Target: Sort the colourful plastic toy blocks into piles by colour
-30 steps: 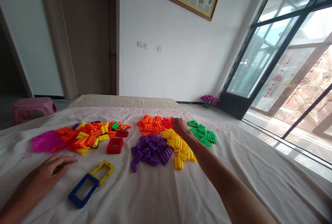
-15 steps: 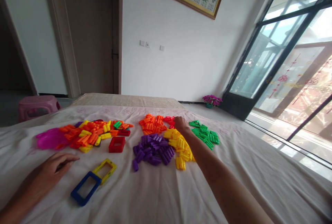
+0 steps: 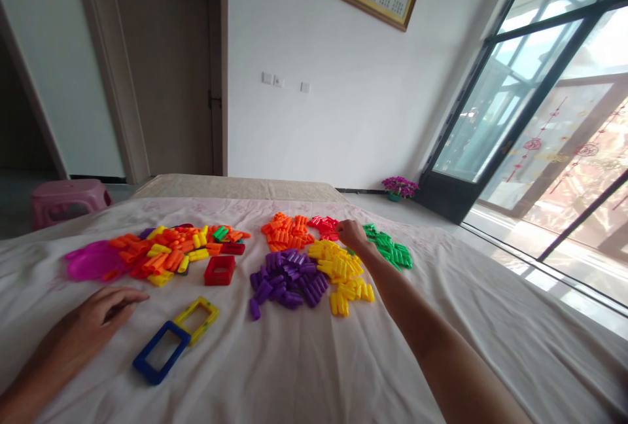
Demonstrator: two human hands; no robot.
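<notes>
Left hand (image 3: 93,316) rests near, right hand (image 3: 354,234) reaches far, among heaps of coloured pieces.
On the cloth (image 3: 275,371), the left fingers are loosely bent, nothing seen in them. Beyond lie the purple pieces (image 3: 289,278) and the yellow pieces (image 3: 338,264). Farther, the right fingers curl beside the red pieces (image 3: 324,226); whether they hold one, I cannot tell. The step seems to be arranging by colour; the next move probably calls for a narrow, careful grip. The red pieces look small and shiny, in a loose heap.
</notes>
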